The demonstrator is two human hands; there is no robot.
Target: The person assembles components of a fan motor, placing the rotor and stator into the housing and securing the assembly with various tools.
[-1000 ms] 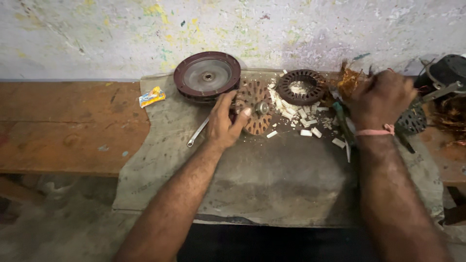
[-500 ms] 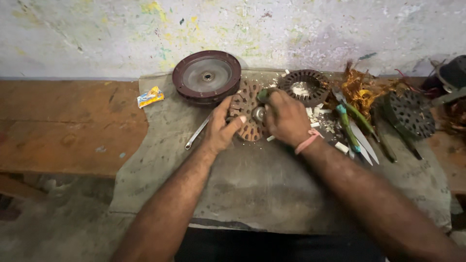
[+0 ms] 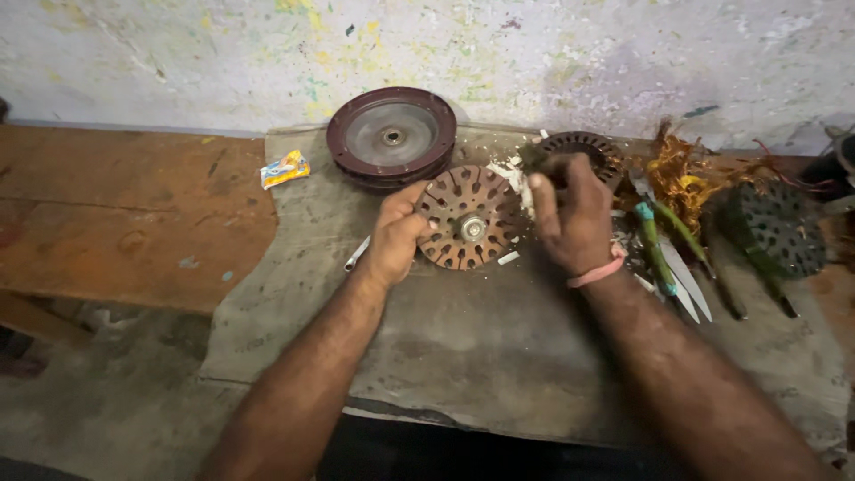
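A rusty slotted round core [image 3: 468, 227] lies flat on a grey mat [image 3: 463, 356]. My left hand [image 3: 396, 236] grips its left edge. My right hand [image 3: 570, 214] is closed around a small dark tool whose end [image 3: 534, 157] sticks out above the fist, right at the core's right edge. White scraps of insulation [image 3: 509, 258] lie around the core. The tool's tip is hidden by my fingers.
A dark red round cover [image 3: 390, 135] and a dark ring core [image 3: 583, 147] sit by the wall. To the right are tangled copper wire [image 3: 681, 178], green-handled tools [image 3: 655, 249] and a black slotted core [image 3: 775, 227]. A yellow packet [image 3: 285, 169] and a metal strip [image 3: 356, 254] lie left.
My right hand came from the tools at the right over to the slotted core, now holding a small tool. My left hand stayed on the core's left edge.
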